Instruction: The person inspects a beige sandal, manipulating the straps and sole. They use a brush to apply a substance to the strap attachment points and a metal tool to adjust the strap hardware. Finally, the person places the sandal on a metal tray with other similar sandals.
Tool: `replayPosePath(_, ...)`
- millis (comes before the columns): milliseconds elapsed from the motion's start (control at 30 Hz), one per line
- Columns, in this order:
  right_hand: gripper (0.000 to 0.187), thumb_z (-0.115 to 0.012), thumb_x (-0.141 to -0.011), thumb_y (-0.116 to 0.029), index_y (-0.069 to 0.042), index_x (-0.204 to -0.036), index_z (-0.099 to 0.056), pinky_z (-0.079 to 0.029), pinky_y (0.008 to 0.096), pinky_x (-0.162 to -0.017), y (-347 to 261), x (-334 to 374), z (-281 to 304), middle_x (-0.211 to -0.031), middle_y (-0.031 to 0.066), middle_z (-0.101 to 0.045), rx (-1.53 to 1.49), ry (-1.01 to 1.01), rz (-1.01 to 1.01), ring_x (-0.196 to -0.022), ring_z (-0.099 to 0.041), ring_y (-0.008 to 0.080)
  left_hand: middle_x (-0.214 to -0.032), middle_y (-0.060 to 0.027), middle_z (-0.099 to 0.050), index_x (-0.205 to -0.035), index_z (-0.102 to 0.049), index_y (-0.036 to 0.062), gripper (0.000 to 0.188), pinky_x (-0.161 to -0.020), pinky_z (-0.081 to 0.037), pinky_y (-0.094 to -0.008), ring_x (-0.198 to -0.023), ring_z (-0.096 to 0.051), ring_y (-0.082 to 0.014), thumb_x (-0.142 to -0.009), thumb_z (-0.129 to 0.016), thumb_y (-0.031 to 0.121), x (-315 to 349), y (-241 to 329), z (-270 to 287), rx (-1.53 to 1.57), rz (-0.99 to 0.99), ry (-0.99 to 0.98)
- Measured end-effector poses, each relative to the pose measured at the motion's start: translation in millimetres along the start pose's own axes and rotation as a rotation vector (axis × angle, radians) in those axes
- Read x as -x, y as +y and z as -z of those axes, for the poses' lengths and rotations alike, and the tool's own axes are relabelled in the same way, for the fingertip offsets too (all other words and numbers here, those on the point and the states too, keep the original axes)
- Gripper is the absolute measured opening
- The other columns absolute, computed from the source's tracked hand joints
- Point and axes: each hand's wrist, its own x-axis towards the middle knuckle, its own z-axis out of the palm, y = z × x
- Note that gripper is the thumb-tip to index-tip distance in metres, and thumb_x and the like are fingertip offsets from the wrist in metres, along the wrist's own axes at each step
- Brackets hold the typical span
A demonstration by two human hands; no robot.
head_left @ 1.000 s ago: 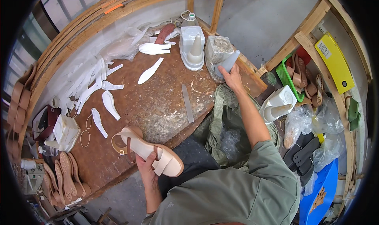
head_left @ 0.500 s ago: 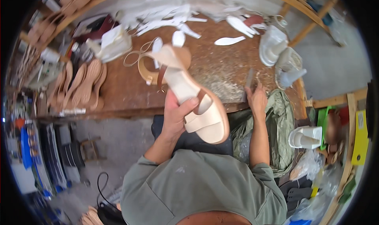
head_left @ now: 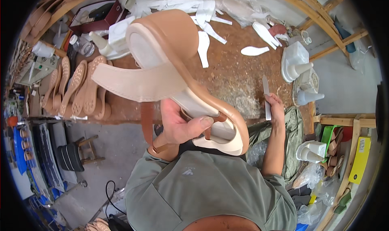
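My left hand point(head_left: 178, 127) is closed around the front half of a beige sandal point(head_left: 191, 89), its thumb over the narrow brown strap near the toe. The sandal is raised close to me, tilted, with its thick brown block heel point(head_left: 176, 30) at the far end. A wide beige strap point(head_left: 137, 83) sticks out to the left, and a thin brown strap point(head_left: 146, 123) dangles beside my wrist. At the right of the workbench, my right hand point(head_left: 276, 106) pinches a flat metal blade point(head_left: 266, 87) that points away from me.
Several brown soles point(head_left: 77, 89) stand at the bench's left. White cut pieces point(head_left: 208, 24) lie along the back of the wooden workbench point(head_left: 227, 69). White containers with cones point(head_left: 293, 61) stand at the right edge. Green cloth point(head_left: 293, 138) hangs below my right forearm.
The sandal has come up closer to me and turned, its heel now larger in view and its strap swung left. My right hand, holding the blade, has shifted slightly right.
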Motion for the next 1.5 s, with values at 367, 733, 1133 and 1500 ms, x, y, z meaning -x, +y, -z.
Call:
replayPosePath(367, 0.016, -0.065, -0.085, -0.014, -0.001, -0.091, -0.057, -0.031, 0.0191, -0.045, -241, 127, -220, -0.068, -0.0029, -0.051, -0.252, -0.827, 0.325, -0.052, -0.04, 0.0033, -0.096, -0.013, -0.059, -0.122, -0.033, -0.0018, 0.056, -0.074, -0.054, -0.0307, -0.086, -0.062, -0.0181, -0.076, -0.064, 0.007, -61, 114, 26, -0.062, 0.173, 0.029)
replayPosePath(733, 0.019, -0.061, -0.089, -0.019, -0.002, -0.091, -0.054, -0.031, 0.0193, -0.042, -341, 235, -366, -0.063, -0.0028, -0.047, -0.257, -0.896, 0.287, -0.046, -0.039, 0.004, -0.098, -0.0147, -0.056, -0.116, -0.039, -0.0039, 0.05, -0.067, -0.051, -0.0286, -0.082, -0.06, -0.0176, -0.074, -0.064, 0.007, -18, 288, 44, -0.235, 0.015, 0.271)
replayPosePath(1133, 0.017, -0.058, -0.091, -0.019, -0.003, -0.091, -0.056, -0.03, 0.0186, -0.041, -328, 240, -433, -0.065, -0.0047, -0.047, 0.117, -1.041, 0.27, -0.048, -0.038, 0.0028, -0.096, -0.0226, -0.049, -0.116, -0.027, -0.0011, 0.058, -0.054, -0.056, -0.0301, -0.059, -0.06, -0.0229, -0.071, -0.065, 0.004, 0, 377, 113, -0.678, -0.574, -0.113)
replayPosePath(1500, 0.01, -0.06, -0.088, -0.016, -0.006, -0.09, -0.058, -0.026, 0.0185, -0.036, -214, 122, -431, -0.062, -0.0023, -0.049, 0.191, -0.952, -0.173, -0.042, -0.04, 0.004, -0.09, -0.0211, -0.051, -0.115, -0.031, 0.0013, 0.06, -0.048, -0.053, -0.029, -0.058, -0.06, -0.0231, -0.067, -0.067, 0.005, -22, 353, 61, -0.036, -0.753, 0.12)
